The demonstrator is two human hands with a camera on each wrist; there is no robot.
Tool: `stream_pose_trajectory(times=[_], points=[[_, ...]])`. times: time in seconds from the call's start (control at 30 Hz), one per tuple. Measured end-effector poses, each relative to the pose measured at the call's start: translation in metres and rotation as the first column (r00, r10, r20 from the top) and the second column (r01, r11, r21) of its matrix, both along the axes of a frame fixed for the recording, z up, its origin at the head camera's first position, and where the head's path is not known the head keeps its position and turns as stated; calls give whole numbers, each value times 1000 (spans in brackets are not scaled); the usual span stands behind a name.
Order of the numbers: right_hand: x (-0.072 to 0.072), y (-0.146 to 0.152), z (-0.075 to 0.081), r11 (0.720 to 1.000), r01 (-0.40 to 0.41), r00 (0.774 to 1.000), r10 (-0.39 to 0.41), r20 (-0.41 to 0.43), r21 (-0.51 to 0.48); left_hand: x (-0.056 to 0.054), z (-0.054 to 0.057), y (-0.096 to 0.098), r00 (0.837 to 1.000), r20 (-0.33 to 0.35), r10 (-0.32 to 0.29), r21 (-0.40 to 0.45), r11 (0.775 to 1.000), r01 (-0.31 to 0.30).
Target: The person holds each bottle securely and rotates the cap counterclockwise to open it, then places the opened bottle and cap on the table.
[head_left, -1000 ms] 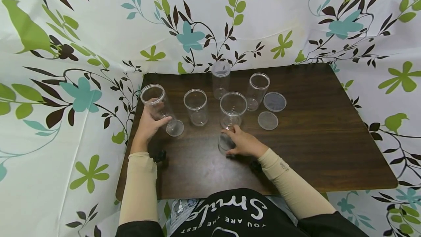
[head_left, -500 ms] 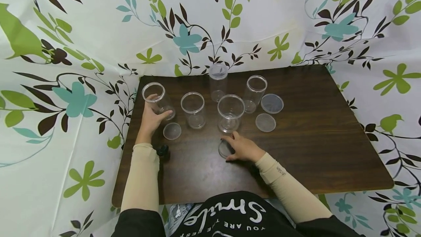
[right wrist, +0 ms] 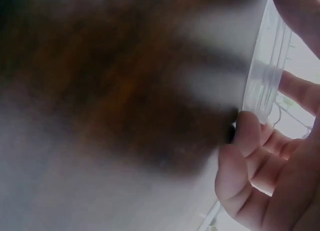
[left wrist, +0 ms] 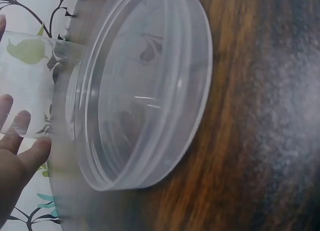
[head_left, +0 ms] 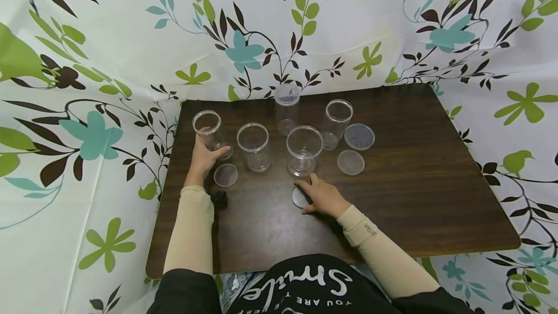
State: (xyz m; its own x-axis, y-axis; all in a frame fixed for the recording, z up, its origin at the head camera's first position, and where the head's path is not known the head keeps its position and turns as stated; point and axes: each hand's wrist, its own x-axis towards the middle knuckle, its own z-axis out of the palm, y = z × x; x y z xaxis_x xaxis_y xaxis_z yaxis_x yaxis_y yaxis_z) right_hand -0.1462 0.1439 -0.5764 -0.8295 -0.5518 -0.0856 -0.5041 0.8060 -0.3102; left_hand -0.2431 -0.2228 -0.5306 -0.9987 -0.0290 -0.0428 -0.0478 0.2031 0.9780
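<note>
My left hand (head_left: pixel 204 158) curls round a clear jar (head_left: pixel 208 123) with no lid, at the table's left side. Just in front of that jar a clear lid (head_left: pixel 225 175) lies on the wood; the left wrist view shows this lid (left wrist: pixel 192 96) large, with the fingers and jar behind it. Nearer the table's middle, my right hand (head_left: pixel 326 196) pinches another lid (head_left: pixel 299 198) by its edge, low over the surface. In the right wrist view the thumb and fingers stand at the rim of that lid (right wrist: pixel 265 76). Part of it is hidden by the hand.
Two open jars, one middle left (head_left: pixel 254 147) and one in the middle (head_left: pixel 303 151), stand between my hands. Behind are a lidded jar (head_left: pixel 286 110) and another open jar (head_left: pixel 337 122). Two lids, an upper one (head_left: pixel 359 136) and a lower one (head_left: pixel 350 162), lie to their right.
The left hand has shifted its jar rightward, closer to the neighbouring jar, and its base no longer overlaps the lid in front. The right hand stays at its lid, which has tilted slightly.
</note>
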Motion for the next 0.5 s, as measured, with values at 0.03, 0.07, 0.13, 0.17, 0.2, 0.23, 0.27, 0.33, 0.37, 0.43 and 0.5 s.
stream_pose_trajectory(times=[0.03,0.07,0.13,0.17,0.2,0.23,0.27,0.33,0.37,0.43,0.5], points=[[0,0,0,1000,-1,1000,1,-5,-5,0,0,0,1000,-3,-1,5,1000,1],[0,0,0,1000,-1,1000,1,-10,-8,0,0,1,1000,-6,0,8,1000,0],[1,1,0,1000,-4,1000,4,-16,-14,0,-1,1,1000,-8,1,12,1000,-1],[1,1,0,1000,-6,1000,5,-18,-14,0,-1,1,1000,-9,1,16,1000,-1],[1,1,0,1000,-6,1000,6,-19,-15,-1,-3,1,1000,-11,1,21,1000,0],[1,1,0,1000,-7,1000,7,-20,-16,-2,-5,1,1000,-12,0,28,1000,0],[2,2,0,1000,-8,1000,7,-21,-15,-2,-7,1,1000,-13,-2,34,999,2],[2,2,-1,1000,-7,1000,7,-23,-15,-6,-14,-1,1000,-13,-2,50,999,3],[2,2,-1,1000,-8,1000,7,-28,-17,-8,-18,-2,1000,-13,0,58,998,1],[1,2,-2,1000,-8,999,8,-34,-24,-12,-26,-4,1000,-3,6,50,999,-6],[1,2,-2,999,-10,999,9,-39,-33,-14,-33,-6,1000,15,23,9,1000,-23]])
